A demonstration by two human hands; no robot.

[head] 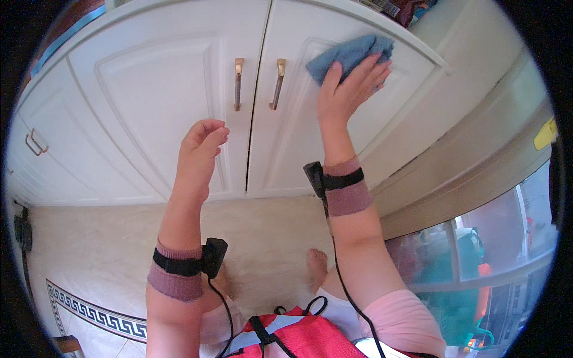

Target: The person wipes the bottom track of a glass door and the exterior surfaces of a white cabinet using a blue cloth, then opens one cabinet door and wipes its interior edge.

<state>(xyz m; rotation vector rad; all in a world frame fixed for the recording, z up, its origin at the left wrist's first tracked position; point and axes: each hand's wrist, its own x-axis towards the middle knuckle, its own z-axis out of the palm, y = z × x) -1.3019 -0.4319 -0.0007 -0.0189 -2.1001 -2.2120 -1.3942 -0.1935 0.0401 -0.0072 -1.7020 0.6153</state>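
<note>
My right hand presses a folded blue cloth flat against the upper panel of the right white cabinet door. The fingers spread over the cloth and the thumb lies along its lower edge. In front of the left cabinet door, my left hand hovers with curled fingers and thumb drawn together, and nothing shows in it. Between the hands, two brass-coloured bar handles, a left one and a right one, flank the dark gap where the doors meet.
Above the doors runs the countertop edge, with assorted packages on top. A glass panel in a beige frame stands at the right. Marble-look floor lies below. Black cables hang from both forearm straps.
</note>
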